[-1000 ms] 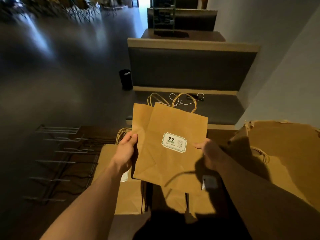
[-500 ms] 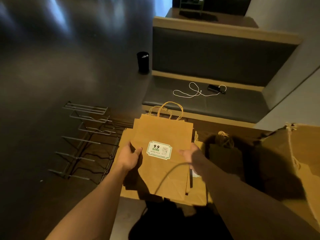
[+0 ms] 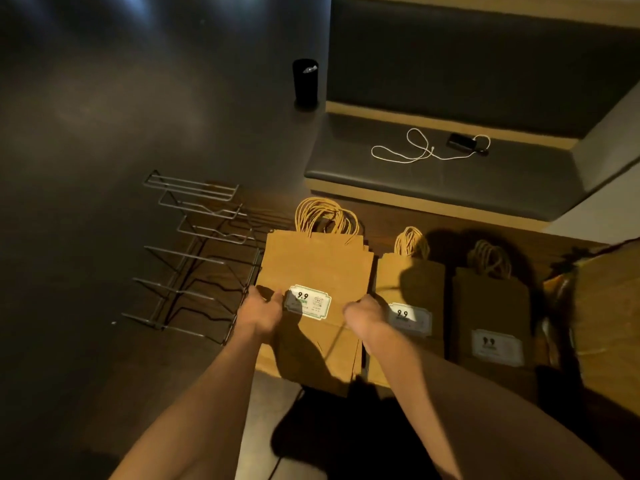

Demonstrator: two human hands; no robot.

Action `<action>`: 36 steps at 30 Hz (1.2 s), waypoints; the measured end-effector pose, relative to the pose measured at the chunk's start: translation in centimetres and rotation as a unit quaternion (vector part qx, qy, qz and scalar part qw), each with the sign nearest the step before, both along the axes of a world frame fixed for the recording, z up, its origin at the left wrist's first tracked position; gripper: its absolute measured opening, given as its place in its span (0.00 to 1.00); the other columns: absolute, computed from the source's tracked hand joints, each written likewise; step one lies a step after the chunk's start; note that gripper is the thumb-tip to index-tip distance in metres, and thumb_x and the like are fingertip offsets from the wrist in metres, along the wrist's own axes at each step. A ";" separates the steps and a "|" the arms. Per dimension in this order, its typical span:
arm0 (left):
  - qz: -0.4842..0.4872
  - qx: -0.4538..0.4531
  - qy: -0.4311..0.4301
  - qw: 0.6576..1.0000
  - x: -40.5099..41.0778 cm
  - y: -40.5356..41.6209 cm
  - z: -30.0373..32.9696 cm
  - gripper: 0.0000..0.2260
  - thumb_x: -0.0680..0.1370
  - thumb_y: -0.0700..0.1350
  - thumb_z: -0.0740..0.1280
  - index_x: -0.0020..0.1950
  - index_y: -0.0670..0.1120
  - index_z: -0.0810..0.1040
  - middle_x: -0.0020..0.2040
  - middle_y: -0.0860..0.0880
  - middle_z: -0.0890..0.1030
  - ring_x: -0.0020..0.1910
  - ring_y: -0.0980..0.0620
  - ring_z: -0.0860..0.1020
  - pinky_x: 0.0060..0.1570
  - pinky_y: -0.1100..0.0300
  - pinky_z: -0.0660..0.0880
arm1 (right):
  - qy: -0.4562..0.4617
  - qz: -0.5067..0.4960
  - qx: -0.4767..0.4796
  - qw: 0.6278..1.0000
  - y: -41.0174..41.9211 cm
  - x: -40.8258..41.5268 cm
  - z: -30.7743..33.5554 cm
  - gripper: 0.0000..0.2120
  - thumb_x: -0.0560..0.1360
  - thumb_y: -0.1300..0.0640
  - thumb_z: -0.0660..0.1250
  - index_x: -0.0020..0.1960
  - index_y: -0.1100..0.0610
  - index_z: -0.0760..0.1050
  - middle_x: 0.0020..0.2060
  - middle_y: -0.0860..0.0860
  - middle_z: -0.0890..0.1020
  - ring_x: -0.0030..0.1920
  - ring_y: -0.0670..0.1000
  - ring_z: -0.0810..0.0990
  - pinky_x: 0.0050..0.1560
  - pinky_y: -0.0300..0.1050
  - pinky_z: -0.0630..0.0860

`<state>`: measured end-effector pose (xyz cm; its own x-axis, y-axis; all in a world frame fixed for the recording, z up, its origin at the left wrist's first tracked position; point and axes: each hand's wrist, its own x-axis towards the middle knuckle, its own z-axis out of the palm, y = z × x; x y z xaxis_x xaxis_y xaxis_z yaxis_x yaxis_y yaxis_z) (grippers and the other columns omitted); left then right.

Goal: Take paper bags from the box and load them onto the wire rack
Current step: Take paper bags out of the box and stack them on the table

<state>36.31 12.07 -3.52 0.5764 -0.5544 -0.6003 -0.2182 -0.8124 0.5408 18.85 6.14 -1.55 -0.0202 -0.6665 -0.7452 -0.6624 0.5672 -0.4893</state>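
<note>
A stack of brown paper bags (image 3: 317,268) with twine handles and a white "9.9" label lies flat on the dark wooden surface. My left hand (image 3: 264,312) grips the stack's left edge and my right hand (image 3: 363,315) grips its right edge. Two more stacks of bags lie to the right, one (image 3: 412,289) beside my right hand and one (image 3: 491,306) further right in shadow. The wire rack (image 3: 194,251) lies just left of the held stack, its prongs bare. The cardboard box (image 3: 602,306) shows at the right edge.
A dark cushioned bench (image 3: 450,168) runs along the back with a white cable (image 3: 408,150) and a small black device (image 3: 462,142) on it. A black cylindrical bin (image 3: 305,81) stands on the dark floor at the bench's left end.
The bags have gone from being held up in the air down onto the stack on the surface beside the rack. My view has tilted down and my hands have moved lower with the bags.
</note>
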 end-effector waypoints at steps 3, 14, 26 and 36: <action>-0.007 0.015 0.007 1.000 0.4 0.2 -1.4 0.23 0.79 0.53 0.66 0.69 0.42 0.68 0.66 0.41 0.75 0.66 0.39 0.73 0.66 0.49 0.70 | 0.009 0.016 0.002 1.000 0.2 0.2 -0.3 0.28 0.80 0.61 0.55 0.79 0.52 0.54 0.74 0.55 0.66 0.70 0.58 0.68 0.69 0.49 0.68; -0.014 0.080 0.005 0.997 0.8 0.1 -3.0 0.36 0.72 0.56 0.74 0.73 0.43 0.62 0.67 0.40 0.74 0.67 0.39 0.73 0.65 0.47 0.72 | 0.056 0.054 0.051 0.996 1.7 0.5 -1.1 0.22 0.81 0.58 0.55 0.74 0.62 0.62 0.72 0.57 0.67 0.68 0.57 0.71 0.57 0.42 0.70; -0.500 0.163 -0.097 0.845 -0.9 3.7 -1.4 0.68 0.60 0.64 0.80 0.72 0.62 0.22 0.72 0.48 0.20 0.71 0.38 0.24 0.66 0.22 0.41 | 0.107 0.167 -0.151 0.968 -2.9 2.1 -0.6 0.37 0.74 0.57 0.69 0.77 0.52 0.53 0.68 0.59 0.64 0.63 0.59 0.72 0.57 0.50 0.77; -0.500 0.147 -0.214 0.826 -1.5 4.9 -2.9 0.54 0.72 0.46 0.75 0.75 0.64 0.31 0.77 0.49 0.30 0.76 0.37 0.31 0.69 0.26 0.55 | 0.167 0.281 -0.162 0.931 -6.5 4.5 -0.5 0.34 0.76 0.54 0.66 0.77 0.53 0.52 0.76 0.55 0.53 0.70 0.62 0.61 0.61 0.51 0.70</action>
